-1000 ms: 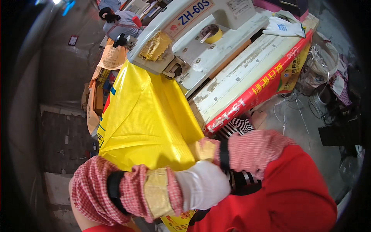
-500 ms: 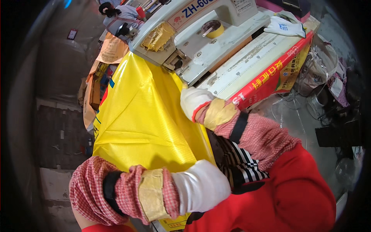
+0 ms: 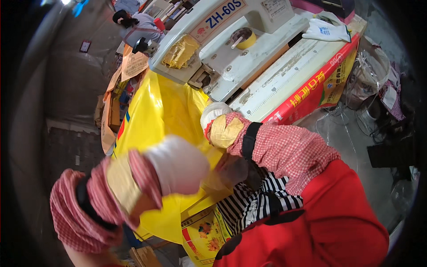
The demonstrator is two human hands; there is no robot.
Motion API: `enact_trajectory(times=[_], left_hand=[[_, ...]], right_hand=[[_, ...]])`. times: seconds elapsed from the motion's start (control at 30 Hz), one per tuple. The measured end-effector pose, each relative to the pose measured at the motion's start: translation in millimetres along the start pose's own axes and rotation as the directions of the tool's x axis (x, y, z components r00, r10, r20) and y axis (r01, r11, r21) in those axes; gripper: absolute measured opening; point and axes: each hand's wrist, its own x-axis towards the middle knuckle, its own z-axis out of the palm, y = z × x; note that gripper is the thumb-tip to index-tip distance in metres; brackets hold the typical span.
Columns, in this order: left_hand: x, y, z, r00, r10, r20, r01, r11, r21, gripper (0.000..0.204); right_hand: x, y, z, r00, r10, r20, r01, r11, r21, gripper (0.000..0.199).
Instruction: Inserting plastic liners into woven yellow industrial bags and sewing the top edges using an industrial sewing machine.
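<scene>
A large glossy yellow plastic woven bag (image 3: 149, 107) hangs in folds from the head of an industrial sewing machine (image 3: 184, 38), its upper edge under the presser area. My right hand (image 3: 215, 113), in a white glove, is closed at the bag's right edge beside the machine bed; its fingers are mostly hidden. My left hand (image 3: 178, 164), also white-gloved and smeared by motion, is over the lower part of the bag, its fingers not visible. Both forearms wear red checked sleeve covers with black bands and yellow tape. Below, a printed yellow panel (image 3: 206, 238) lies against my striped clothing.
A tape roll (image 3: 244, 38) and a white glove (image 3: 327, 31) lie on the machine table (image 3: 267, 78), whose front has a red printed cover (image 3: 311, 89). A person (image 3: 140, 29) is at the far left. Bundled plastic (image 3: 369, 80) stands at right.
My left hand has swung up and left from near my lap. The right hand has shifted slightly left and down. The bag has crumpled, and more of the printed yellow panel shows below.
</scene>
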Motion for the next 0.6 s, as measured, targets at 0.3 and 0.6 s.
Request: enact_trajectory(times=[0.3, 0.6], left_hand=[[32, 59, 6, 0.866, 0.338, -0.368, -0.444, 0.858, -0.259, 0.021], [-17, -9, -22, 0.798, 0.019, -0.602, -0.052, 0.998, -0.038, 0.015]], right_hand=[[-8, 1, 23, 0.932, -0.045, -0.359, 0.115, 0.978, 0.177, 0.022], [-103, 10, 28, 0.697, -0.059, -0.715, 0.248, 0.955, 0.163, 0.021]])
